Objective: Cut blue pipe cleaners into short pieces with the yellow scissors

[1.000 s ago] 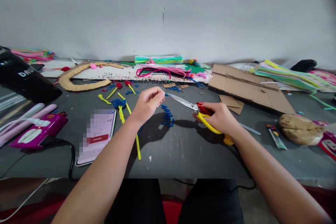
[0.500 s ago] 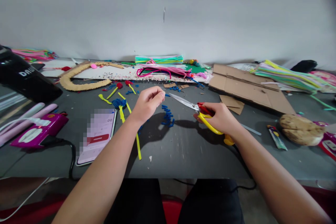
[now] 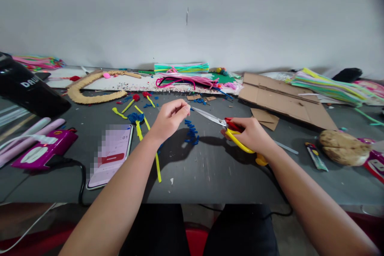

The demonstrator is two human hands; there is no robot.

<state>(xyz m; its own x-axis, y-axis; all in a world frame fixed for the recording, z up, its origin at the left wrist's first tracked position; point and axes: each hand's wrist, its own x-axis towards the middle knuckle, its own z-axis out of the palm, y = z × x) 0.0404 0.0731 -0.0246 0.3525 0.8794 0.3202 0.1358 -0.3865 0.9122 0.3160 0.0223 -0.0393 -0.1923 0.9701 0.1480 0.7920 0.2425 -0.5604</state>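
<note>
My right hand is wrapped round the red and yellow handles of a pair of scissors. The blades point left, and their tips meet the fingertips of my left hand. Thumb and forefinger of that hand are pinched together on a blue pipe cleaner, of which only a tiny end shows by the blade tips. Below the scissors, several short blue snippets lie in a loose row on the grey table. Left of my left hand are a blue tuft on a yellow stem and a long yellow pipe cleaner.
A phone and a purple glue gun lie on the left, near a black tumbler. Cardboard sheets, a glue tube and pipe-cleaner bundles are on the right. Two red-tipped yellow stems lie behind.
The scissor blades have moved slightly closer together and their tips a little left, towards my left fingertips. Otherwise both hands keep nearly the same place.
</note>
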